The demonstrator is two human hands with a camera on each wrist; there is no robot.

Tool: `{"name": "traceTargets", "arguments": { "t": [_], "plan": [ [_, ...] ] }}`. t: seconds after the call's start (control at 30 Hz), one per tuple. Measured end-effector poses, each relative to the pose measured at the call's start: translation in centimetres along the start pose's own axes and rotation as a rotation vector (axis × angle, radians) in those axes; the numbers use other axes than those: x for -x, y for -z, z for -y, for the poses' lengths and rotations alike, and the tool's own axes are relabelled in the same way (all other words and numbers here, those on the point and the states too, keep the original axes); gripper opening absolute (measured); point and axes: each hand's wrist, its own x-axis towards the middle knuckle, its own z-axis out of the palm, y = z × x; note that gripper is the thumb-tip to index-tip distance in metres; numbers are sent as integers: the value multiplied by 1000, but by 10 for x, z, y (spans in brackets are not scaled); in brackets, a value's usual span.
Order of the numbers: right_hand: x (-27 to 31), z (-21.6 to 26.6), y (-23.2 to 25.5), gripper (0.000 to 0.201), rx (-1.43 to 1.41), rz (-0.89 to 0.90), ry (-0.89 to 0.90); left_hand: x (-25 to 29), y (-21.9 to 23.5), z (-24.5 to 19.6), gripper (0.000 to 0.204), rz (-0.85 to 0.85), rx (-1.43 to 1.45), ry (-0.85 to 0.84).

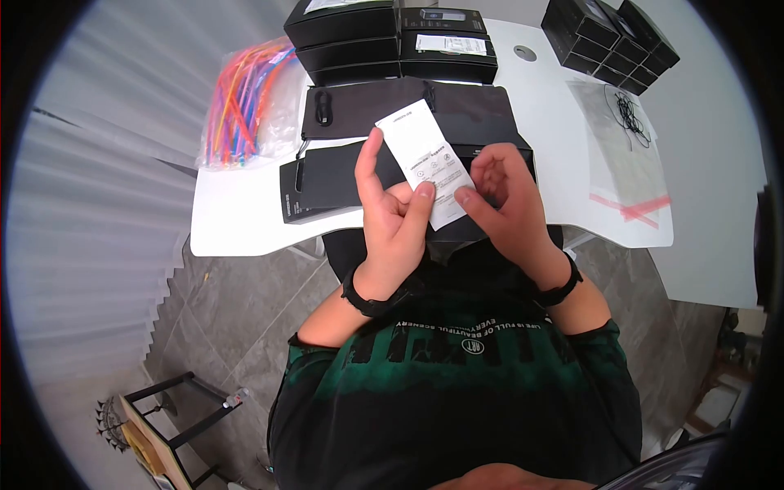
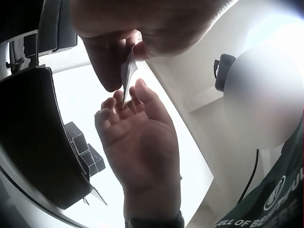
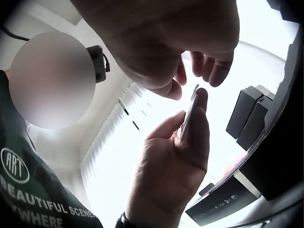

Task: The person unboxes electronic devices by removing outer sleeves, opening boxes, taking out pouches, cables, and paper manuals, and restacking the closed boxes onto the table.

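Observation:
A white folded leaflet point(image 1: 426, 159) with small print and icons is held tilted over the front of the table. My left hand point(image 1: 390, 219) pinches its lower left part between thumb and fingers, the index finger standing up along the edge. In the right wrist view the leaflet point(image 3: 189, 116) shows edge-on in that grip. My right hand point(image 1: 513, 196) hovers at the leaflet's right side, its thumb tip at the edge and its fingers loosely bent. A gap shows between the right hand point(image 3: 190, 52) and the leaflet in the right wrist view.
Below the hands lie an open black box point(image 1: 327, 184) and a dark pouch point(image 1: 367, 114) with a coiled cable point(image 1: 323, 108). Black boxes point(image 1: 351, 49) are stacked behind, more boxes point(image 1: 608, 41) at far right. Bagged colourful strips point(image 1: 245, 106) lie left, a clear bag point(image 1: 621, 163) right.

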Motion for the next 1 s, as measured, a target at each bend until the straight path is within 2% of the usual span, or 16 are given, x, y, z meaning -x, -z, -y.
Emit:
{"name": "traceTargets", "arguments": {
  "t": [0.03,0.07,0.13,0.37,0.43,0.57,0.63,0.67,0.7,0.73,0.77,0.8,0.9,0.93,0.97,1.0],
  "plan": [
    [-1,-2,1,20,-241,86,-206,0,0,1,79,-15,28,-4],
    [-1,-2,1,20,-241,89,-208,0,2,-1,79,-19,27,-3],
    [-4,2,2,17,-257,223,-359,0,8,-3,84,36,-31,48],
    [-6,8,2,16,-290,262,-406,-2,4,-3,83,-9,161,83],
    [-6,9,3,14,-363,262,-474,-2,5,-3,83,22,186,105],
    [-4,6,8,14,-415,238,-491,3,10,-5,84,103,206,154],
    [-1,0,25,15,-436,223,-373,8,13,5,84,77,110,-6],
    [1,-1,37,16,-437,159,-329,13,25,10,73,90,17,-70],
    [3,-2,52,18,-437,97,-281,21,48,16,53,178,-142,-144],
    [4,-2,67,20,-445,22,-257,31,64,23,26,149,-223,-143],
    [4,-4,84,22,-452,-54,-229,37,78,22,18,163,-424,-101],
    [3,-7,101,25,-481,-99,-246,42,84,20,21,185,-629,-92],
    [3,-29,141,34,-538,-158,-289,52,83,20,40,278,-1021,-221],
    [-1,-34,144,41,-605,-117,-325,57,89,29,58,334,-1070,-254],
    [-4,-41,147,49,-672,-74,-362,61,89,37,58,333,-1069,-259],
    [-6,-52,149,54,-708,-50,-392,64,86,44,73,251,-1015,-274]
  ]
}}
